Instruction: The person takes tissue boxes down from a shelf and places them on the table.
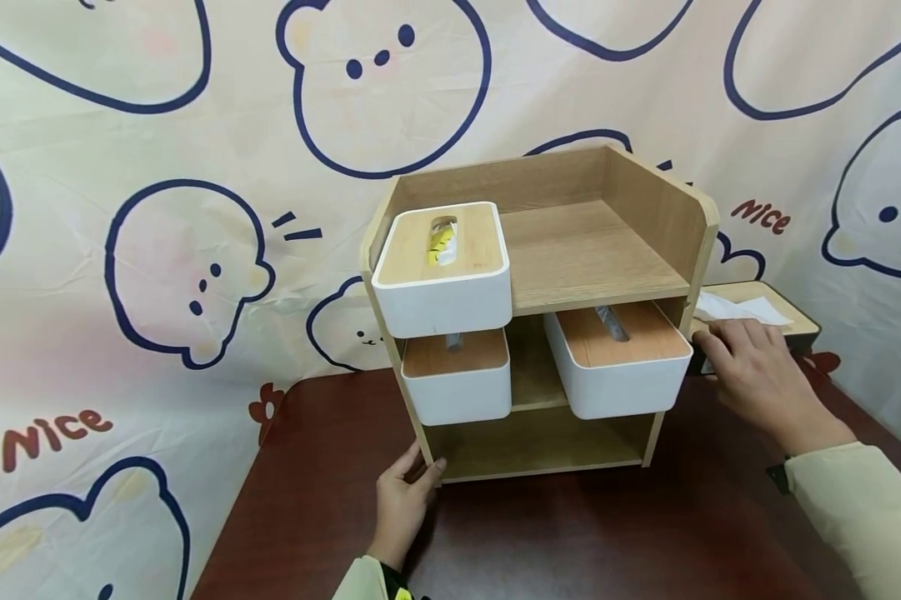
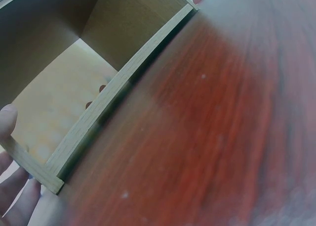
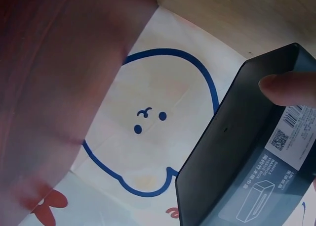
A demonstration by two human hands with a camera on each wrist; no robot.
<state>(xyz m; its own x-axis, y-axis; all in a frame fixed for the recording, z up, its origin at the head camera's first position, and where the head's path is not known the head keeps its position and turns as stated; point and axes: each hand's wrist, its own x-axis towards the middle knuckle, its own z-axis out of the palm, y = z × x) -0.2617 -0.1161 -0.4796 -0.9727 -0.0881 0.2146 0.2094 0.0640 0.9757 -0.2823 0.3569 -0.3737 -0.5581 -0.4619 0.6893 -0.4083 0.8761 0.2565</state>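
While our left hand (image 1: 405,504) pinched the low front of the left side panel (image 2: 32,167) of a wooden shelf (image 1: 578,250), thumb opposite fingers, our right hand (image 1: 761,375), partly closed, gripped a dark tissue box (image 3: 232,132) just beside the shelf's right side. We could not tell whether the box touched the table (image 1: 525,542). We judged it light and stiff, its smooth walls slightly slippery, its wooden lid (image 1: 783,303) possibly loose; opposite walls, below the lid, seemed the safest hold.
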